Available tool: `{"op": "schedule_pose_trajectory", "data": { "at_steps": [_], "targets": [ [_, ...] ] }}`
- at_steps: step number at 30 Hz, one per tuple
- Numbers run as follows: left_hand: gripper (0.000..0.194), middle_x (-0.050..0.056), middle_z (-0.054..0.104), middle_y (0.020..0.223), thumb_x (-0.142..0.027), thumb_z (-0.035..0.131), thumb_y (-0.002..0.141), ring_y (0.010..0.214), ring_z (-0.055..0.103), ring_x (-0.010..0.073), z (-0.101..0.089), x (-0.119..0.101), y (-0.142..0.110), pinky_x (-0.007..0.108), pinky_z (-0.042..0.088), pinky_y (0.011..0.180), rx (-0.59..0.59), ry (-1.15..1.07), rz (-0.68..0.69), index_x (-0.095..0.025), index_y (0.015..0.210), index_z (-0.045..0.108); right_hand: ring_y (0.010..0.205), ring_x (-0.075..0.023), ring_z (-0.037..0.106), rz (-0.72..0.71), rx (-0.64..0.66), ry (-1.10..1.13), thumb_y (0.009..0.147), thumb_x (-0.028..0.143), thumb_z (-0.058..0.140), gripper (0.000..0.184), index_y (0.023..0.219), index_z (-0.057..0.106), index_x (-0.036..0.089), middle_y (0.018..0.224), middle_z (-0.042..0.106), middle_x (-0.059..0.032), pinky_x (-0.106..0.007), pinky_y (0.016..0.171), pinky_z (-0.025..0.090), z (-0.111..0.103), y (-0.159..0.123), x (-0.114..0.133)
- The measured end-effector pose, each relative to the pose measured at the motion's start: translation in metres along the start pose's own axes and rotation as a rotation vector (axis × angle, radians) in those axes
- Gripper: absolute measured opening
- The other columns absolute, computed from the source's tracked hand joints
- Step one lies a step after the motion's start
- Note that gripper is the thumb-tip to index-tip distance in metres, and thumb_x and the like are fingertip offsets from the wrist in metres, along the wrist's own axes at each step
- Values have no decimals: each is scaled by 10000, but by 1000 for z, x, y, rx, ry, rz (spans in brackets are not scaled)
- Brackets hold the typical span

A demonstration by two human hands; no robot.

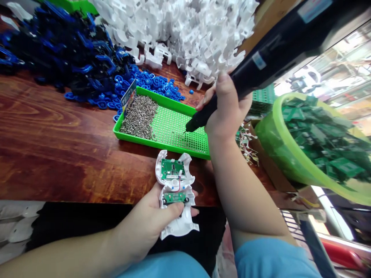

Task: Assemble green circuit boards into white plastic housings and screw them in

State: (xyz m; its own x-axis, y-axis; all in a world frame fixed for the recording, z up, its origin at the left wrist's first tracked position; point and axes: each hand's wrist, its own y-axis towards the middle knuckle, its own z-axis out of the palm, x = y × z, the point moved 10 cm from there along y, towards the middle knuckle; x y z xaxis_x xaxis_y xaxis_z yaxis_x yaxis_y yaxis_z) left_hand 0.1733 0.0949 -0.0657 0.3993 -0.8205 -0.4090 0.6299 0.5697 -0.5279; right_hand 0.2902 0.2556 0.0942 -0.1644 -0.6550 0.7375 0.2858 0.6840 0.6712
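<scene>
My left hand (156, 216) is closed around a white plastic housing (179, 227) at the table's front edge. The housing carries an upper green circuit board (173, 169) and a smaller lower one (174, 197), joined by a thin red wire; my thumb presses beside the lower board. In my right hand (226, 104) is a black electric screwdriver (261, 58), tilted with its tip down over the perforated part of a green tray (162, 146). A heap of small metal screws (139, 117) fills the tray's left end. I cannot tell whether a screw sits on the tip.
Behind the tray lie blue and black plastic parts (78, 58), small blue pieces (153, 83) and a large pile of white housings (185, 31). At right, a yellow-green basket (269, 143) holds many green circuit boards (324, 135). Small wired connectors (247, 144) lie beside it.
</scene>
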Motion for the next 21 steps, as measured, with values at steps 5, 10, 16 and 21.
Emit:
{"op": "schedule_pose_trajectory", "data": {
  "at_steps": [5, 10, 16, 21],
  "targets": [
    [336, 86, 681, 1027, -188, 747, 709, 892, 688, 298, -1, 1, -2, 369, 548, 758, -15, -2, 0, -172, 1017, 615, 397, -76, 459, 4, -28, 26, 788, 367, 573, 169, 795, 436, 269, 576, 385, 80, -239, 400, 375, -3, 0, 5],
    [380, 74, 687, 964, -192, 756, 698, 900, 684, 304, -3, 2, -2, 370, 539, 764, -14, 8, 11, -176, 1049, 609, 386, -98, 407, -13, -156, 14, 745, 294, 544, 95, 778, 456, 282, 491, 388, 88, -259, 382, 346, -18, 0, 46],
    [459, 66, 697, 937, -182, 768, 685, 873, 692, 281, -3, 3, -1, 357, 528, 773, 19, -4, 9, -189, 1109, 592, 313, -116, 417, 135, -116, 43, 719, 268, 560, 88, 768, 491, 242, 410, 437, 90, -269, 303, 337, -18, -28, 85],
    [382, 64, 706, 948, -168, 763, 692, 869, 696, 277, -4, 3, -1, 351, 543, 765, 9, -17, 14, -177, 1043, 614, 282, -148, 420, 236, -98, 57, 770, 455, 576, 229, 721, 497, 246, 376, 460, 74, -300, 289, 333, -19, -42, 85]
  ]
}}
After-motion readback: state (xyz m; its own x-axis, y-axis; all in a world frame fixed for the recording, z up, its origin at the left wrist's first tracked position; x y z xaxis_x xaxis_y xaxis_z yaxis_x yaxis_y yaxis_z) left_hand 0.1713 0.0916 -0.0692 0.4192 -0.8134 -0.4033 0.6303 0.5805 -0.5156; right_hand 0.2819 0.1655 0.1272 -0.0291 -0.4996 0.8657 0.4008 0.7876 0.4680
